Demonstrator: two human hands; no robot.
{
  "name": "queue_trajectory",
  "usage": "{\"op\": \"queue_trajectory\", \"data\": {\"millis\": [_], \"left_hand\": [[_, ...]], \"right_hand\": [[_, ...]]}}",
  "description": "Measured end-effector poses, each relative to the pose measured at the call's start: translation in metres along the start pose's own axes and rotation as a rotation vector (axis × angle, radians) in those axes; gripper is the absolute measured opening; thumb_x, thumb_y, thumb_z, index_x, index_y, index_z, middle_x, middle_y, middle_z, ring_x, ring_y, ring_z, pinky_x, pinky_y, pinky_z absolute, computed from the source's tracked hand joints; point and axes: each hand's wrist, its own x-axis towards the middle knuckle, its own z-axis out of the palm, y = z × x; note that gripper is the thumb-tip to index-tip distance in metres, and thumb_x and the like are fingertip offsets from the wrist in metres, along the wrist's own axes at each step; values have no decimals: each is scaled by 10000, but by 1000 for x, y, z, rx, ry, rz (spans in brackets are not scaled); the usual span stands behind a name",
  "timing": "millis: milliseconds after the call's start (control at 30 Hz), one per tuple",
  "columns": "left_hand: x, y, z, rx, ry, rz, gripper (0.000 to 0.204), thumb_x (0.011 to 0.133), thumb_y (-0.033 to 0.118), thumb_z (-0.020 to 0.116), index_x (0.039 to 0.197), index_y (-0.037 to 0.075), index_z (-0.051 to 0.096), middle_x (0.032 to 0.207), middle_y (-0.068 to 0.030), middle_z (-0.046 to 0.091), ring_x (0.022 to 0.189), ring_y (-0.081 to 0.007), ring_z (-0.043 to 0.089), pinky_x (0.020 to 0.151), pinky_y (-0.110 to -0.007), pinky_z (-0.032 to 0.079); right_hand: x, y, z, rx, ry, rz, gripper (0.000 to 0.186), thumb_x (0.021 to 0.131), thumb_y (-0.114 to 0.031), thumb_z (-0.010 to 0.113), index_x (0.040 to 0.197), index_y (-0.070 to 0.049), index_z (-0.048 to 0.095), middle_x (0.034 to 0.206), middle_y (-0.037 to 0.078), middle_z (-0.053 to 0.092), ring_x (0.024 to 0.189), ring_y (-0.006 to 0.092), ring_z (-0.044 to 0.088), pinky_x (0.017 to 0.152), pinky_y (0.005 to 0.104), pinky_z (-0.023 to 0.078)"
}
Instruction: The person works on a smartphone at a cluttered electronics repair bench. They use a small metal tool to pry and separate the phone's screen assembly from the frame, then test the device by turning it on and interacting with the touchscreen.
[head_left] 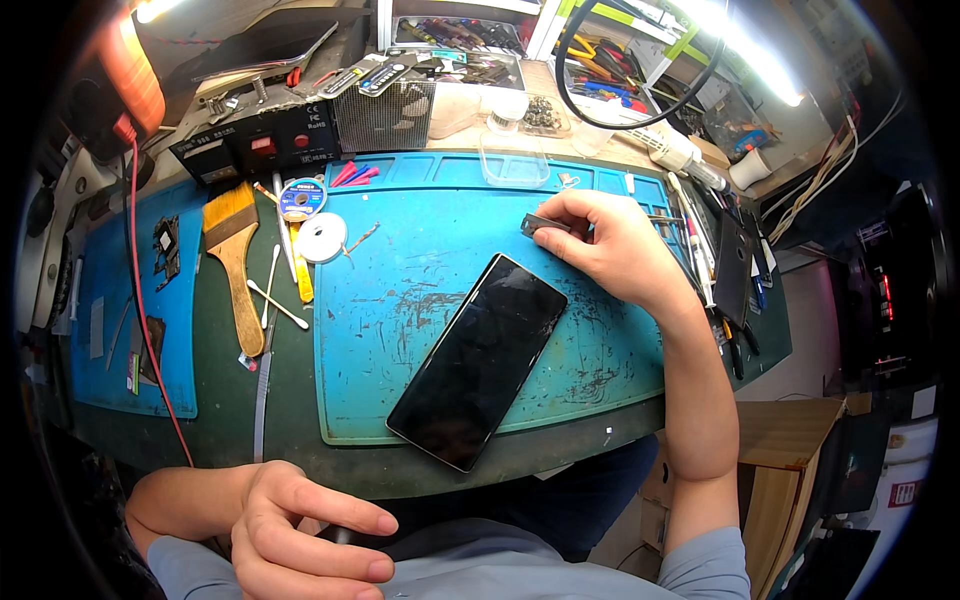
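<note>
A smartphone [478, 362] with a black, glossy front lies slanted on the blue work mat [400, 215], its lower end reaching past the mat's front edge. Beyond the phone's top end, my right hand [600, 240] pinches a small dark flat blade-like piece [540, 225] between thumb and fingers, just over the mat. My left hand [305, 535] is close to my body at the lower edge, off the mat. Its fingers curl around a dark rounded thing, mostly hidden, whose kind I cannot make out. Neither hand touches the phone.
Left of the mat lie a wide brush [236, 250], cotton swabs [277, 305], a white spool [323, 237] and a metal strip [262, 400]. A clear plastic box [514, 160] stands at the back. Pens and tweezers line the right, beside a cardboard box [780, 435].
</note>
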Motion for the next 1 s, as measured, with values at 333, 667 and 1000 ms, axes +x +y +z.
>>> {"op": "queue_trajectory", "data": {"millis": [333,667,1000], "left_hand": [[-1,6,-13,-18,-110,-88,505,1019,398,527,1487,233,437,1164,-81,569,1047,-190,601,820,-401,616],[1,0,1,9,12,-6,431,1048,284,412,1476,245,451,1074,-133,565,897,-263,615,727,-484,602],[0,-2,-2,18,-7,14,431,1052,277,400,1479,247,444,1080,-137,563,900,-266,615,728,-481,603]], "right_hand": [[0,2,0,5,-2,-3,197,879,-134,706,1019,4,703,879,131,715,780,188,669,736,313,542],[-1,1,0,-38,32,-50,192,865,-139,712,997,0,706,868,140,705,761,222,671,716,325,540],[-23,-19,-10,-285,223,-77,152,855,-177,714,866,-29,683,817,94,683,684,241,652,642,340,519]]}}
